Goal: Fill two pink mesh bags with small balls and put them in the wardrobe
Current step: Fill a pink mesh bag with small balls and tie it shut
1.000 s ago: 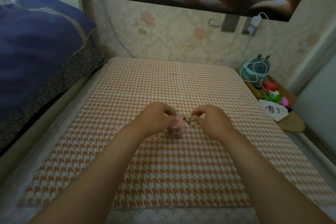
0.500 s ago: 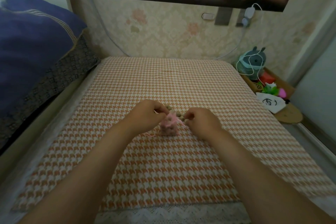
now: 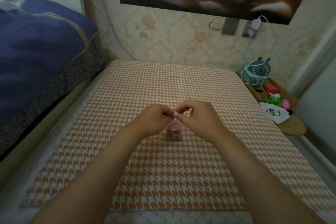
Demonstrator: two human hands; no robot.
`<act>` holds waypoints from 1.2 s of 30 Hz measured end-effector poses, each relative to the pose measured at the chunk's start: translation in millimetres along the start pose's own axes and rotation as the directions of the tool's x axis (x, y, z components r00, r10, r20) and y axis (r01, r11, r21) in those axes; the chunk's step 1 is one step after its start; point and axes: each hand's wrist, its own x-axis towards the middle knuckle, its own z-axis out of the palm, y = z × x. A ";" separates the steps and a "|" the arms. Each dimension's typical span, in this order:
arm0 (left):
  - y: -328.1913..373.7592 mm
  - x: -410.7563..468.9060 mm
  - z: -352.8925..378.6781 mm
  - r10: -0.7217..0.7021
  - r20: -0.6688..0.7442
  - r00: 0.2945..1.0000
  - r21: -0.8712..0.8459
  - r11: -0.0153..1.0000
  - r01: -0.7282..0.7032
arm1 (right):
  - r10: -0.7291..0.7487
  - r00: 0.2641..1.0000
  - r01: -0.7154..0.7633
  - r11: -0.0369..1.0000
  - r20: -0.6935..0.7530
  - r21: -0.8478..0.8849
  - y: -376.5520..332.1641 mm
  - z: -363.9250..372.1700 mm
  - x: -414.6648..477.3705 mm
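- The bed, under a houndstooth cover in orange and white, is filling most of the view, its lace-trimmed near edge running along the bottom.
- A navy quilt is lying piled beyond the bed's left edge.
- A wooden box of toys is sitting off the far right corner, with a grey-green plush at its far end.
- Both bare forearms are reaching in from the near edge and converging toward the middle of the bed.
- The left hand is hovering knuckles-up, fingers curled in, thumb and forefinger pinching the gathered top of the pink mesh bag.
- The right hand is mirroring it, thumb and forefinger pinched on what looks like a small ball, pale and held just over the bag's mouth; the other fingers are arching loosely.
- The fingertips of the two hands are nearly touching above the bag.
- The bag is standing upright on the cover about midway between the left and right edges, long axis vertical, mouth pointing up into the hands, its body bulging and lumpy.
- A thin pink string is trailing on the cover to the bag's left.
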 end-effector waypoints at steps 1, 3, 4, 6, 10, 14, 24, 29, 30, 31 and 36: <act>0.2 -0.4 -0.3 0.006 0.004 1.000 -0.005 1.000 -0.006 | -0.001 1.000 0.001 1.000 0.006 -0.026 -0.2 1.2 -0.8; -0.4 -0.9 -1.2 0.019 0.019 1.000 -0.016 1.000 -0.019 | -0.006 1.000 0.008 0.997 0.024 -0.081 -1.3 4.2 -2.0; -1.1 -1.0 -1.8 0.027 0.027 0.999 -0.024 0.999 -0.026 | -0.018 0.999 0.022 0.994 0.039 -0.109 -1.7 5.8 -2.2; -2.8 -1.5 -3.5 0.042 0.036 0.998 -0.033 0.999 -0.041 | -0.045 0.996 0.057 0.986 0.076 -0.159 -3.2 8.2 -1.9; -3.7 -2.7 -6.4 0.048 0.029 0.998 -0.042 0.998 -0.047 | -0.070 0.992 0.086 0.985 0.106 -0.152 -0.7 10.0 0.1; -4.7 -1.3 -5.8 0.020 0.024 0.999 -0.061 0.998 -0.019 | -0.092 0.994 0.097 0.991 0.062 -0.092 5.8 6.7 0.9; -12.8 -0.7 -2.2 -0.068 0.102 0.992 -0.297 0.950 0.095 | 0.019 0.972 0.044 0.965 0.236 -0.257 10.1 8.8 -2.7; -15.3 -6.3 11.2 -0.005 0.203 0.979 -0.157 0.987 0.037 | 0.023 0.985 0.016 0.974 0.169 -0.227 12.1 5.2 -1.0; -16.0 -5.7 16.0 0.018 0.188 0.982 -0.148 0.989 0.011 | 0.027 0.986 0.011 0.973 0.163 -0.228 12.8 3.7 -0.8; -16.1 -5.3 19.7 0.037 0.154 0.987 -0.147 0.989 -0.014 | 0.036 0.987 0.002 0.972 0.157 -0.236 13.9 2.7 -0.8; -20.4 0.4 25.6 0.072 0.052 0.996 -0.136 0.989 -0.064 | -0.027 0.982 0.061 0.982 0.186 -0.178 16.3 0.7 0.0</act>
